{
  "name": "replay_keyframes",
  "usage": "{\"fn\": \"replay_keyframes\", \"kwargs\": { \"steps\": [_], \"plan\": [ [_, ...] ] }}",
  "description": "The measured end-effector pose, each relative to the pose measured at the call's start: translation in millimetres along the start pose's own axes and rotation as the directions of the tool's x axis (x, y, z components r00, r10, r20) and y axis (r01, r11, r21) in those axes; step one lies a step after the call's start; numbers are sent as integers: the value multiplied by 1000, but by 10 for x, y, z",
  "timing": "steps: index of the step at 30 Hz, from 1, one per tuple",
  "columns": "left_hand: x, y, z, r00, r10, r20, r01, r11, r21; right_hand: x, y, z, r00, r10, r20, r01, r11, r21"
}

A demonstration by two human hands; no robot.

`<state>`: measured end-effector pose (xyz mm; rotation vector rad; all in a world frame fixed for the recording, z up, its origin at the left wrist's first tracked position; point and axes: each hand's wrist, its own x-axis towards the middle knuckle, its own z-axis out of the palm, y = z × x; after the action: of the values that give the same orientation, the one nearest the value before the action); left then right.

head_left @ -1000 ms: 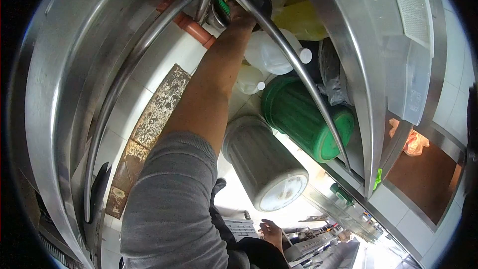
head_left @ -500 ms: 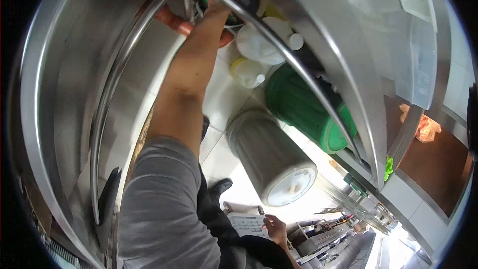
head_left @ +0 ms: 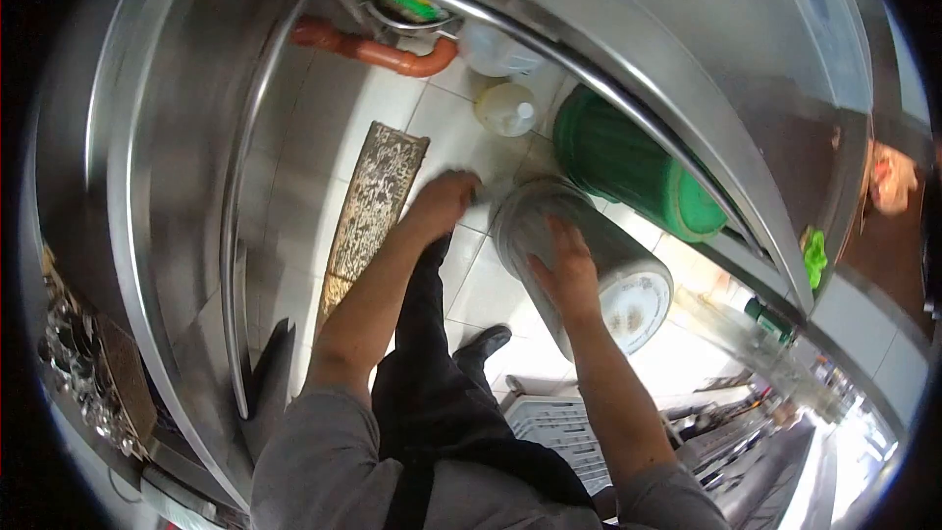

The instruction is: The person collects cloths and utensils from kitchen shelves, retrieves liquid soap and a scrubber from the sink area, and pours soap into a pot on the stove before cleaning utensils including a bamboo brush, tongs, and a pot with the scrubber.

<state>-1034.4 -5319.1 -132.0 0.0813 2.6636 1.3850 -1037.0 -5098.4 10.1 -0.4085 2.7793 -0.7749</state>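
My left hand is closed above the tiled floor, left of the grey bin. A small greyish thing, blurred by motion, shows at its fingertips; its kind cannot be made out. My right hand is open with fingers apart, over the side of the grey bin, which has a round white base. Whether it touches the bin is unclear. Beyond the bin lies a green bin. Farther off are a jug of yellowish liquid and a whitish jug, partly behind a steel rail.
A steel rail curves across the top and left. Under it are a metal bowl with something green and an orange pipe. A worn board lies on the floor. A grey crate stands near my legs.
My left hand has come back from under the steel rail, near the bowl, toward my body. My right hand has risen from beside the crate to over the grey bin. The view has shifted.
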Motion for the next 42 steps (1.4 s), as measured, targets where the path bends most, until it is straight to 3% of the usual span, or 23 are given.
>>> {"fn": "replay_keyframes", "kwargs": {
  "steps": [2,4,5,6,8,9,11,14,18,20,22,23,24,25,26,28,29,30,31,32,33,34,42],
  "plan": [
    [-117,282,169,931,172,322,-121,978,-173,42,230,230,994,-102,33,105,991,-79],
    [-32,515,217,793,79,605,72,972,-222,-46,433,358,979,-195,64,203,967,-153],
    [59,460,302,721,16,692,263,918,-295,-167,487,367,978,0,209,18,996,-84],
    [160,243,493,708,35,706,244,925,-291,-317,551,376,916,177,360,-175,984,-41],
    [495,-407,991,861,-60,504,356,780,-514,-797,703,454,913,256,319,-281,959,33],
    [765,-590,1127,731,-374,571,585,775,-241,-1089,697,489,896,281,343,-319,946,59],
    [1182,-1637,1984,840,-478,256,451,878,159,-1468,622,461,844,336,418,-401,913,74],
    [1608,-1726,2214,759,-575,305,611,791,-26,-2107,436,304,764,505,401,-631,713,306],
    [1744,-1843,2441,710,-668,224,704,683,-195,-2674,499,218,603,657,454,-784,594,181],
    [1656,-1867,2397,702,-682,206,711,654,-259,-2969,485,75,278,769,576,-922,43,386],
    [1408,-1880,2229,710,-672,208,702,656,-277,-3644,666,202,157,826,542,-928,-64,366],
    [1245,-1781,2045,724,-652,226,690,692,-214,-4144,867,374,57,825,562,-853,-252,457],
    [1063,-2054,1973,788,-582,198,605,792,-81,-4457,909,323,16,861,508,-891,-218,398],
    [859,-1659,1711,712,-677,188,693,721,-27,-4756,954,261,-25,893,450,-923,-193,332],
    [768,-1257,1461,626,-744,233,696,668,264,-4879,978,76,36,950,312,-999,22,50],
    [407,-1248,1200,569,-745,348,637,667,386,-5120,923,-381,-115,954,275,-983,-148,104],
    [51,-936,1051,798,-489,352,516,856,18,-5345,920,-480,-109,971,211,-964,-156,217],
    [-41,-879,861,720,-523,457,430,852,297,-5598,943,-574,-107,984,141,-933,-149,328],
    [-251,-1314,767,681,-502,533,510,848,148,-5968,1001,-541,-126,987,98,-890,-156,428],
    [-472,-764,564,650,-540,534,545,821,167,-6302,1077,-500,-150,987,62,-838,-160,521],
    [-606,-472,449,698,-453,554,228,874,429,-6529,1160,-546,-180,982,55,-722,-170,671],
    [-809,35,322,650,-525,549,355,849,391,-6743,1239,-626,-214,975,60,-582,-177,793],
    [-2360,2637,667,619,-412,668,-251,702,666,-8017,2179,-1781,-222,974,-39,118,67,991]
  ]
}}
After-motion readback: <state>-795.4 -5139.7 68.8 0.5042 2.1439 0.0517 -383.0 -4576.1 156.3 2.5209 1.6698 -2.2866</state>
